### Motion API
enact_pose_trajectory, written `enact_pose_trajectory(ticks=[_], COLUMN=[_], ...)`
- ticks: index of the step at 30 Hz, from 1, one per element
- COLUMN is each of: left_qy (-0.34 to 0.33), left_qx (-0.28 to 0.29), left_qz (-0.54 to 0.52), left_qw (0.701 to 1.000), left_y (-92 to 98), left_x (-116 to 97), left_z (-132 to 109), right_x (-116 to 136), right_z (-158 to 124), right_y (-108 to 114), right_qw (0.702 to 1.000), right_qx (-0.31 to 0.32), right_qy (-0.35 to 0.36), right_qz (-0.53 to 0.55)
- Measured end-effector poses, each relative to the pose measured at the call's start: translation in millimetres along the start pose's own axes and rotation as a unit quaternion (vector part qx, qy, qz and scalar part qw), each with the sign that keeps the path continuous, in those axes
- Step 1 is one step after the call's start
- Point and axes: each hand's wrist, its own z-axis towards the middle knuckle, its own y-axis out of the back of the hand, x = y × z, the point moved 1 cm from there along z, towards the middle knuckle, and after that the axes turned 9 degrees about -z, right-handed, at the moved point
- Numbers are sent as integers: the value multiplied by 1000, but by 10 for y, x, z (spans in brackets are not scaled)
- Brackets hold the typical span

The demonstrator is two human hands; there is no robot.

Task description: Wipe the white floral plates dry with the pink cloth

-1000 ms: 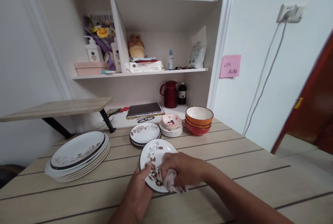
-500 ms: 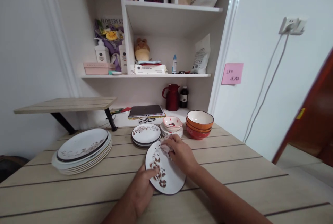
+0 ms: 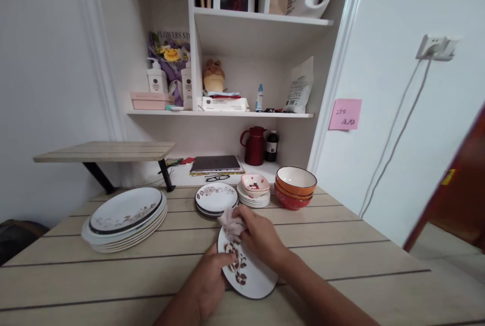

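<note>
A white plate [image 3: 257, 275] with a brown flower pattern and a dark rim is tilted above the wooden table. My left hand [image 3: 212, 278] grips its left edge, thumb on top and fingers hidden underneath. In my right hand [image 3: 261, 235] is a crumpled pale cloth [image 3: 231, 224], pressed at the plate's far upper edge. Just beyond stands a short stack of matching small plates [image 3: 216, 197]. Beside it, a square strawberry-patterned bowl [image 3: 255, 183] rests on several white saucers [image 3: 254, 200].
Orange and red bowls [image 3: 295, 187] are stacked at the right. Large plates [image 3: 127, 215] form a pile at the left, near a raised wooden stand [image 3: 106, 150]. Behind are glasses [image 3: 217, 178], a laptop [image 3: 215, 163], a red jug [image 3: 254, 146] and a dark bottle [image 3: 272, 146].
My right hand has moved the cloth leftward to the plate's upper edge. The plate, still in my left hand, sits slightly lower and further right in view. The camera view has shifted a little.
</note>
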Motion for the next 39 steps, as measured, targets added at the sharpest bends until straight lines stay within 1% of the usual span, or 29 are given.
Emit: enact_pose_trajectory(ticks=[1,3,5,8,10,12,13,15,17,19,21,23,25,27,31,33,35,39], left_qy=[3,2,0,-4,-5,0,3,11,30,57,64,58,55,54,60,71,72,59], left_qx=[-1,-10,-21,-28,-25,-19,-16,-9,-4,-1,7,13,19,24,24,19,17,51], left_qz=[-9,-23,-29,-48,-71,-90,-97,-111,-128,-138,-139,-134,-125,-117,-103,-99,-107,-152], left_qw=[1000,1000,999,998,997,996,995,994,991,989,988,989,990,991,993,992,991,985], left_y=[5,12,11,-2,-11,-14,-14,-15,-19,-26,-32,-37,-51,-75,-107,-93,-61,-9], left_x=[0,0,-2,-4,-4,-2,-2,-4,-12,-22,-32,-37,-38,-40,-46,-42,-35,-27], left_z=[5,13,13,-2,-12,-12,-9,4,22,42,60,69,63,43,5,9,28,70], right_x=[-68,-181,-247,-248,-190,-101,-53,34,99,145,177,190,171,110,-58,-84,-45,131], right_z=[20,35,8,-83,-152,-213,-236,-262,-259,-231,-185,-131,-80,-39,5,12,13,-7], right_y=[25,96,186,326,392,421,423,404,350,263,163,77,30,25,61,55,25,-38], right_qw=[999,993,986,975,966,955,950,950,960,973,982,989,995,999,994,989,991,999], right_qx=[5,25,46,86,135,195,215,225,213,196,156,98,50,20,-13,-20,-17,16], right_qy=[-22,-40,-40,-27,5,60,87,117,123,117,99,61,19,-19,-97,-116,-97,-8], right_qz=[-36,-104,-155,-205,-222,-216,-208,-183,-131,-43,48,93,83,44,-49,-84,-89,-40])
